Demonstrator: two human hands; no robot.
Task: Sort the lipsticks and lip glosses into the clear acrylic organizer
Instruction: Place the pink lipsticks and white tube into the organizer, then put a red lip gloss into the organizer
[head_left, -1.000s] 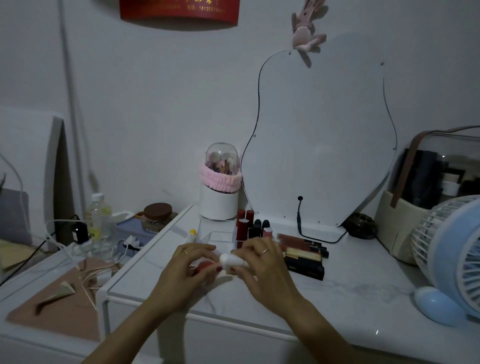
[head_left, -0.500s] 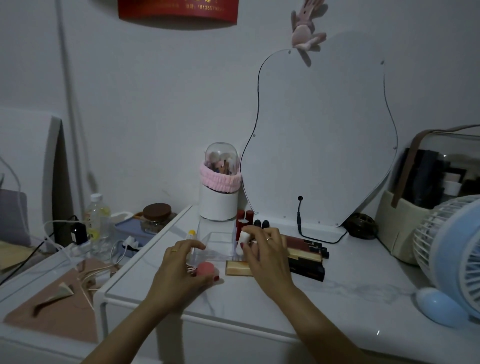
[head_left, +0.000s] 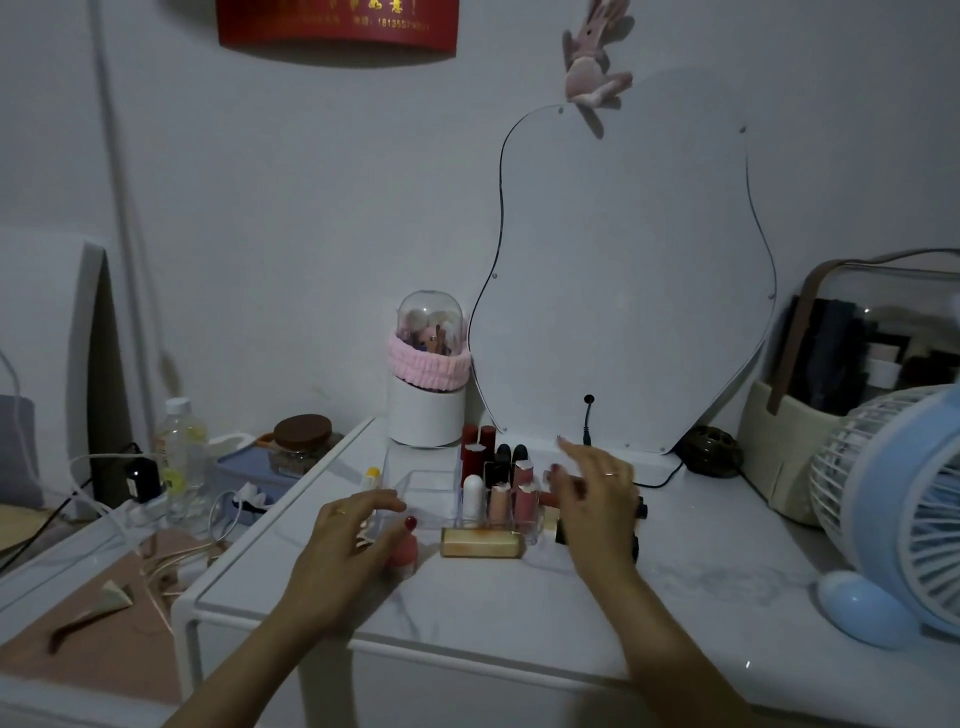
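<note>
Near the middle of the frame, the left hand (head_left: 347, 540) holds a small round pink lip pot (head_left: 404, 555) beside the clear acrylic organizer (head_left: 498, 501) with upright lipsticks, while the right hand (head_left: 595, 499) hovers open and empty just right of it.

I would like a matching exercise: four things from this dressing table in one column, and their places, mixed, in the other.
Things:
1. white tube
2. gold lipstick
3. fan
4. pink headband

Places:
A. far right of the table
B. standing in the organizer
C. around the white brush holder
D. lying in front of the organizer

Pairs: 1-B, 2-D, 3-A, 4-C
</note>
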